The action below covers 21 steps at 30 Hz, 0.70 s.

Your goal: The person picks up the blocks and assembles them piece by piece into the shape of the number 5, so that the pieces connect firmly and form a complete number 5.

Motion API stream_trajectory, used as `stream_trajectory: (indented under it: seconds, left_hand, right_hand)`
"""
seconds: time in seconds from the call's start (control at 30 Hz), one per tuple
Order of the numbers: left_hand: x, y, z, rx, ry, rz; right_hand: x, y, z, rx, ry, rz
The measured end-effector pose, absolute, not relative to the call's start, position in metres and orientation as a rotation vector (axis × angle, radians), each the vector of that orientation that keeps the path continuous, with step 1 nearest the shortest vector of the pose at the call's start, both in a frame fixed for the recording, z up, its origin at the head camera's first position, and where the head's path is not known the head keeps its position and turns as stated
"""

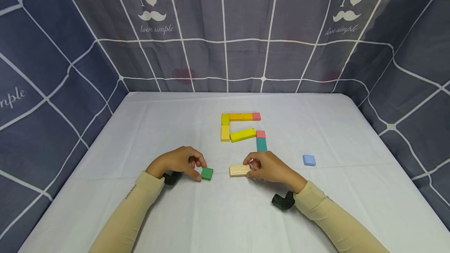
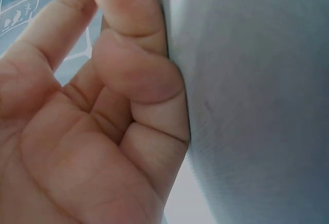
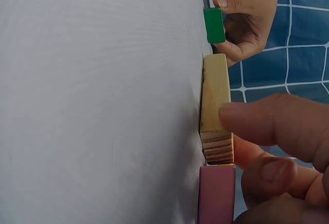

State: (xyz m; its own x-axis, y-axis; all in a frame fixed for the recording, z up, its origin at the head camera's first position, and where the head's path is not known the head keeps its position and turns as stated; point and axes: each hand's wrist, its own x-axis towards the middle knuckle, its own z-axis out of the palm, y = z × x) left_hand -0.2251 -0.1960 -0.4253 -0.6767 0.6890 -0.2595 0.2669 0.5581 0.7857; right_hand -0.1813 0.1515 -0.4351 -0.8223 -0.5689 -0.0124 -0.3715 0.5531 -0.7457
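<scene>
My left hand [image 1: 181, 162] is low over the table, thumb and forefinger pinching a small green block [image 1: 207, 173] at its sides. The right wrist view shows the green block [image 3: 214, 25] resting on the cloth between those fingertips. My right hand [image 1: 268, 169] holds the right end of a plain wooden block [image 1: 239, 170] with fine grooves, between thumb and fingers. A pink block [image 3: 217, 196] lies close by that end, mostly hidden by the hand in the head view. In the left wrist view, the curled fingers [image 2: 139, 75] hide the green block.
Beyond the hands, yellow blocks [image 1: 243, 134], an orange block [image 1: 240, 117], pink blocks [image 1: 260, 134] and a teal block [image 1: 261, 144] form a bent line. A light blue block [image 1: 309, 160] lies apart at the right. Patterned cloth walls [image 1: 246, 61] enclose the white table [image 1: 158, 112].
</scene>
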Motion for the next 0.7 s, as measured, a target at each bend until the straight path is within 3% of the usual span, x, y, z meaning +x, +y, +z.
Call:
stream_trajectory:
  seconds: [0.7]
  left_hand:
    - [-0.2235,-0.1925,-0.4236,0.735,2.264,0.993]
  right_hand:
    - [-0.1819,0.1534,-0.433,-0.777,2.529,-1.124]
